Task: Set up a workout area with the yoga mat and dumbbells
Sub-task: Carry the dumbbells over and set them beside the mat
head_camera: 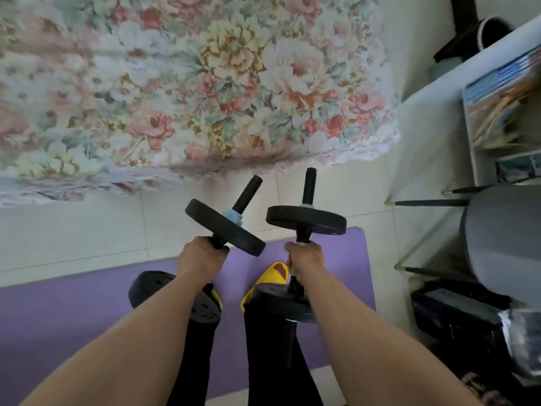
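Observation:
A purple yoga mat (pixel 73 315) lies unrolled on the tiled floor, and I stand on it in yellow slippers (pixel 272 273). My left hand (pixel 199 256) grips the bar of one black dumbbell (pixel 225 227), held above the mat with its far plate tilted left. My right hand (pixel 306 256) grips the bar of a second black dumbbell (pixel 306 219), held almost upright over the mat's right end. Each dumbbell has a plate on both sides of the hand; the near plates are partly hidden by my forearms.
A bed with a floral cover (pixel 190 83) fills the space beyond the mat. A white shelf unit (pixel 433 118) with books stands at the right, with a grey chair (pixel 503 238) and dark boxes (pixel 456 317) in front of it. Pale floor tiles (pixel 73 232) run between bed and mat.

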